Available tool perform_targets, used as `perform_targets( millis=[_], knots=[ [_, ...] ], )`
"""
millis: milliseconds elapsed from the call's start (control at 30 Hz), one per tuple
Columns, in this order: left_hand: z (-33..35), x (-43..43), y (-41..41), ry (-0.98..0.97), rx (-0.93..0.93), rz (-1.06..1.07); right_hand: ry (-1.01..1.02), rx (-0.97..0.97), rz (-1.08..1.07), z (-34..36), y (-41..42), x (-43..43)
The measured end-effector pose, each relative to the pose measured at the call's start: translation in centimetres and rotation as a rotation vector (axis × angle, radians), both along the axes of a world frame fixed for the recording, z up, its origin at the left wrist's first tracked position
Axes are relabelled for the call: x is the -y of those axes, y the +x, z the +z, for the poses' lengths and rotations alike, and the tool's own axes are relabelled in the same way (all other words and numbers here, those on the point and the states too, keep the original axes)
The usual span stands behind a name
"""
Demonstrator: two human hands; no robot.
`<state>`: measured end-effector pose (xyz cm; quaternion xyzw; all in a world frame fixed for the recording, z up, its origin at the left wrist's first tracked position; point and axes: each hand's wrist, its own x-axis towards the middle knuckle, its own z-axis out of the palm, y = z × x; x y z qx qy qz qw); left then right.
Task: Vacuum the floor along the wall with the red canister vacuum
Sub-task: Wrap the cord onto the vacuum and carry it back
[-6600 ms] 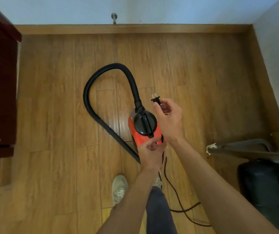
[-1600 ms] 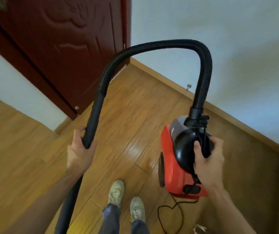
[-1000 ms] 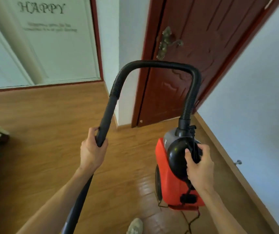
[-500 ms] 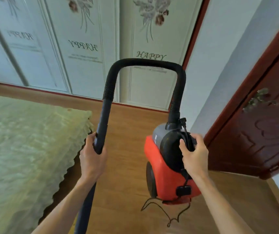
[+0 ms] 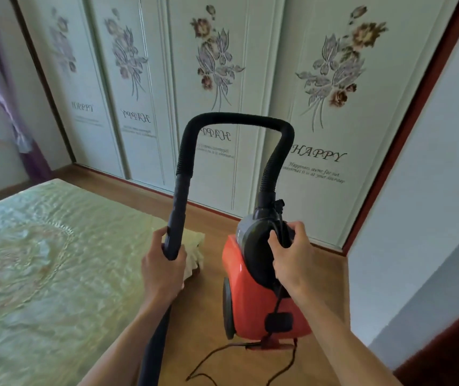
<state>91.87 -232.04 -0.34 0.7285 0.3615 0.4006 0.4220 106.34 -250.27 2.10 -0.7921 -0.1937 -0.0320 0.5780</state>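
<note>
Clearly my right hand [image 5: 292, 260] clenched the red canister vacuum [image 5: 253, 296] by its rigid handle, feeling bulky, while my left hand [image 5: 164, 270] gripped the stiff wand [image 5: 177, 210].

The lower end of the black wand [image 5: 173, 227] is being cut off by the bottom edge, so its nozzle is not being shown. The vacuum's carry handle [image 5: 279, 235] is being covered by the fingers of the right hand [image 5: 292, 260]. The power cord [image 5: 217, 358] is being clipped at the bottom edge. The bed [image 5: 42, 260] is being cropped at the left, and the leftmost wardrobe lettering [image 5: 83, 107] is being blurred beyond reading.
</note>
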Motion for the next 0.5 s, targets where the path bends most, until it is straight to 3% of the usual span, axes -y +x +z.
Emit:
perform_targets(
  millis=[500],
  knots=[
    [-0.3, -12.8, 13.4, -0.036, 0.017, 0.166, 0.046, 0.008, 0.196, -0.6, 16.3, -16.1]
  ],
)
